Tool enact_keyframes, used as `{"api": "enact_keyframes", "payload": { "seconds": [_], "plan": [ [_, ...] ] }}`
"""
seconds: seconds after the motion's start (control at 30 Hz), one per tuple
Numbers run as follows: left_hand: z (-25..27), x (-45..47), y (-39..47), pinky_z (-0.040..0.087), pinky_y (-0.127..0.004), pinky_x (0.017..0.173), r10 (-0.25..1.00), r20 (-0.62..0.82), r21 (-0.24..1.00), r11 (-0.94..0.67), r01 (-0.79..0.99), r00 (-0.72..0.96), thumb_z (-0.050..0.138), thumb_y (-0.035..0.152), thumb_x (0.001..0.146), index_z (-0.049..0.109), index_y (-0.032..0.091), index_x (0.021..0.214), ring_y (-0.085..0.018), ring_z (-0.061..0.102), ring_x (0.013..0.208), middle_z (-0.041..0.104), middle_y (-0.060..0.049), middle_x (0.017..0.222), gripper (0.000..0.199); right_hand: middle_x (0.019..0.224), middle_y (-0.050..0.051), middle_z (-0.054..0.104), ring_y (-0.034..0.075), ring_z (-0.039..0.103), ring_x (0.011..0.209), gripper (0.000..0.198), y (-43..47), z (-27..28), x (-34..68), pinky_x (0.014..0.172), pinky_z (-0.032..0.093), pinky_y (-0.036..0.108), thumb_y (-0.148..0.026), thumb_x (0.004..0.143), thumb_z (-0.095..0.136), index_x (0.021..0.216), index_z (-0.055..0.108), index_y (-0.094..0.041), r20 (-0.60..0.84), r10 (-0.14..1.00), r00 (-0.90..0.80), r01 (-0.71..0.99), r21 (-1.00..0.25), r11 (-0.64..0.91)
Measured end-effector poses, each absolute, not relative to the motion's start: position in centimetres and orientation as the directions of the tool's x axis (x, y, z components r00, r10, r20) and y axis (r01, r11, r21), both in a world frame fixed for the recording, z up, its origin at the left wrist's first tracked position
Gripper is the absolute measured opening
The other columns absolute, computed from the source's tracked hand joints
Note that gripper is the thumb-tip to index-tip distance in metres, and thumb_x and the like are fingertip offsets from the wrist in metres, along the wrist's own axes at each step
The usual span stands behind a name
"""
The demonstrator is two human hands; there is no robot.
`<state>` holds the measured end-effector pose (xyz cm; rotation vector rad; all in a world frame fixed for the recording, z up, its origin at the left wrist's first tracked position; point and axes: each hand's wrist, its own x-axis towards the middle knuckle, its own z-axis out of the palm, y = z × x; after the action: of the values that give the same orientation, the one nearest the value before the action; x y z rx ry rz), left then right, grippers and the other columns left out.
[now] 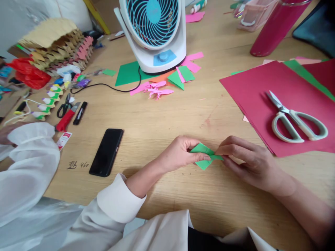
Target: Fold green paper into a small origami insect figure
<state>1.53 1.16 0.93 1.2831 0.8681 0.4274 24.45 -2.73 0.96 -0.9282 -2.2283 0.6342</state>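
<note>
Where the bright green, folded paper piece (205, 165) is sitting: between both hands, over the pale wooden tabletop (157, 118).
Left hand (180, 151): I am pinching its broad part, thumb pressing nearly closed against the fingers, seemingly to steady it.
Right hand (250, 164): I am gripping the narrow end with bent, nearly closed fingertips, probably for fine control.
Scissors with grey loop handles (283, 109): resting on red paper sheets (248, 92), presumably for easy reach.
Flat black phone (106, 152): lying leftward, apparently leaving working room.

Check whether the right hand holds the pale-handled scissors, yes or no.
No, the pale-handled scissors lie on the red paper, while the right hand pinches one end of the folded green paper.
</note>
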Motion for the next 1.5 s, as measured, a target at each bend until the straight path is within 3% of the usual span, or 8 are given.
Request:
{"api": "enact_keyframes", "payload": {
  "seconds": [0.17,0.37,0.53,0.9,1.1,1.27,1.4,1.5],
  "plan": [
    [1.1,1.7,1.1,0.047,-0.019,0.058,0.700,-0.316,0.941,0.319,0.115,0.640,0.077,0.029,0.076,0.067,0.012,0.076,-0.007,0.056,0.060,0.062,0.002,0.068,0.020,0.092,0.004,0.059,0.014,0.061,0.073,0.022,-2.8,0.7,24.2,0.061,0.048,0.027,-0.007,0.091,0.053,0.107,0.057,-0.022,0.413,0.748,-0.520,0.439,-0.622,0.649],
    [0.7,1.7,1.3,0.048,-0.019,0.058,0.684,-0.323,0.926,0.372,0.068,0.654,0.081,0.031,0.072,0.066,0.012,0.076,-0.006,0.056,0.059,0.061,0.004,0.066,0.024,0.093,0.004,0.060,0.014,0.062,0.075,0.019,-2.6,0.7,24.3,0.064,0.048,0.026,-0.009,0.092,0.053,0.105,0.059,-0.022,0.360,0.773,-0.523,0.430,-0.671,0.604],
    [0.3,1.6,1.3,0.050,-0.019,0.060,0.667,-0.336,0.911,0.408,0.051,0.665,0.081,0.037,0.073,0.068,0.012,0.080,-0.007,0.060,0.062,0.066,0.001,0.071,0.028,0.083,0.001,0.060,0.014,0.061,0.071,0.013,-2.5,0.7,24.1,0.062,0.047,0.028,-0.010,0.090,0.058,0.093,0.056,-0.023,0.390,0.811,-0.436,0.410,-0.716,0.565],
    [0.7,1.7,1.1,0.047,-0.019,0.059,0.746,-0.290,0.944,0.325,0.053,0.599,0.081,0.037,0.074,0.070,0.012,0.079,-0.008,0.059,0.062,0.066,0.001,0.070,0.028,0.084,0.001,0.060,0.015,0.059,0.072,0.008,-2.7,0.8,24.0,0.064,0.047,0.030,-0.015,0.091,0.060,0.091,0.059,-0.022,0.317,0.862,-0.396,0.404,-0.783,0.473],
    [0.7,1.8,1.0,0.046,-0.020,0.060,0.816,-0.249,0.967,0.236,0.092,0.521,0.079,0.036,0.076,0.071,0.011,0.081,-0.009,0.058,0.063,0.067,-0.001,0.072,0.026,0.084,0.003,0.060,0.016,0.058,0.072,0.003,-2.9,1.2,24.1,0.062,0.048,0.031,-0.021,0.092,0.062,0.094,0.063,-0.023,0.269,0.917,-0.293,0.290,-0.889,0.354],
    [0.9,1.9,0.9,0.043,-0.019,0.058,0.835,-0.239,0.971,0.203,0.126,0.495,0.079,0.036,0.076,0.074,0.013,0.084,-0.009,0.057,0.062,0.068,-0.001,0.072,0.025,0.076,0.000,0.055,0.015,0.055,0.064,0.006,-3.2,1.2,24.1,0.060,0.054,0.032,-0.024,0.094,0.060,0.099,0.063,-0.024,0.234,0.957,-0.170,0.034,-0.969,0.243],
    [0.9,1.9,0.8,0.042,-0.019,0.057,0.840,-0.245,0.969,0.189,0.162,0.484,0.078,0.035,0.076,0.074,0.014,0.083,-0.009,0.057,0.061,0.068,0.000,0.071,0.022,0.074,-0.001,0.047,0.014,0.052,0.065,0.008,-3.4,1.2,24.1,0.074,0.058,0.039,-0.023,0.097,0.056,0.101,0.062,-0.024,0.220,0.957,-0.189,-0.077,-0.975,0.209],
    [0.8,1.9,0.8,0.042,-0.020,0.056,0.841,-0.248,0.966,0.180,0.184,0.481,0.077,0.035,0.077,0.074,0.014,0.083,-0.009,0.056,0.061,0.068,0.000,0.071,0.022,0.077,0.000,0.048,0.014,0.051,0.067,0.010,-3.6,1.4,24.0,0.064,0.055,0.034,-0.020,0.096,0.055,0.103,0.061,-0.023,0.235,0.945,-0.226,-0.050,-0.972,0.230]
  ]
}}
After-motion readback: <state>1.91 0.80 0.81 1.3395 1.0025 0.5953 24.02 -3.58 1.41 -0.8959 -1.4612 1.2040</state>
